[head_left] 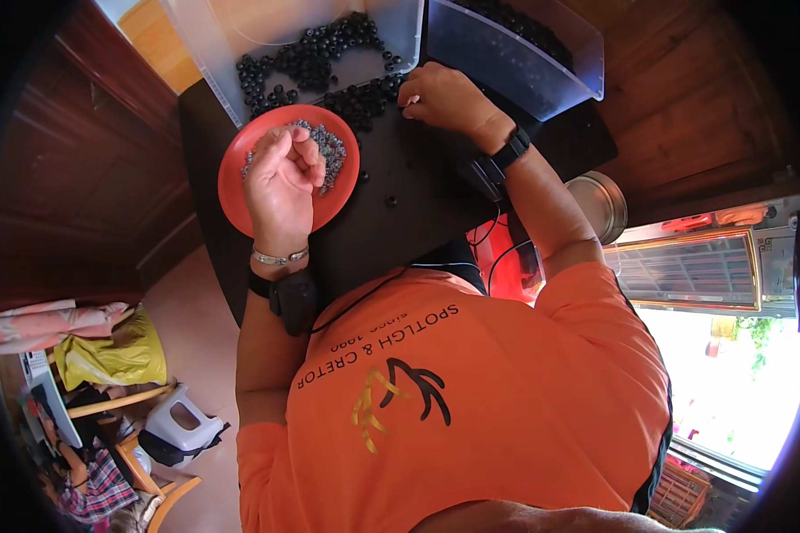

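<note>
So the black beads (362, 111) are in a loose pile right by the curled fingers of the right hand (453, 99); they look round, so no real long axis or pointing direction. Can't tell if those fingers pinch one. Left hand (282, 194) has its fingers bent over grey bits (332, 151) in the red plate (231, 182), grip unclear too. Clear tubs (406, 40) sit behind on the dark surface (391, 226).
</note>
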The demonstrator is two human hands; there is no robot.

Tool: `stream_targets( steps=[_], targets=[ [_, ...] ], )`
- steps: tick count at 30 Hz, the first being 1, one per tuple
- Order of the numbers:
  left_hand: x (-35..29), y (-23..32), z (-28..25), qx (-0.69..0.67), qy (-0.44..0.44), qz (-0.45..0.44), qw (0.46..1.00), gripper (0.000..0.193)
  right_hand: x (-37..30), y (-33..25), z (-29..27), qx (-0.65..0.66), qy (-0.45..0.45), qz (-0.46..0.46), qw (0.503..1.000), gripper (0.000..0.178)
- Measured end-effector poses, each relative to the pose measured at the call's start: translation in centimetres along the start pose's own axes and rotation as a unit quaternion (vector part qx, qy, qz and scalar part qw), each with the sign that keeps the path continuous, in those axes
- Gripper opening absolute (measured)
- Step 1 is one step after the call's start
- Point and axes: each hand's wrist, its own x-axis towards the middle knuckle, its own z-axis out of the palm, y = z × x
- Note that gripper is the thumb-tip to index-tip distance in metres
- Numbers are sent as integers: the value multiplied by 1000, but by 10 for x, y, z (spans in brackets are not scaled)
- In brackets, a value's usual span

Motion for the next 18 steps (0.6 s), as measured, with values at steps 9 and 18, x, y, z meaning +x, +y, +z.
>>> stream_targets(
  steps=[9,18],
  targets=[
    [2,1,-1,-10,-7,-1,1000,17,-11,11,4,13,44,37,998,13],
    [-1,-2,2,70,-16,-19,997,19,-4,-13,-15,429,13,0,903,23]
  ],
)
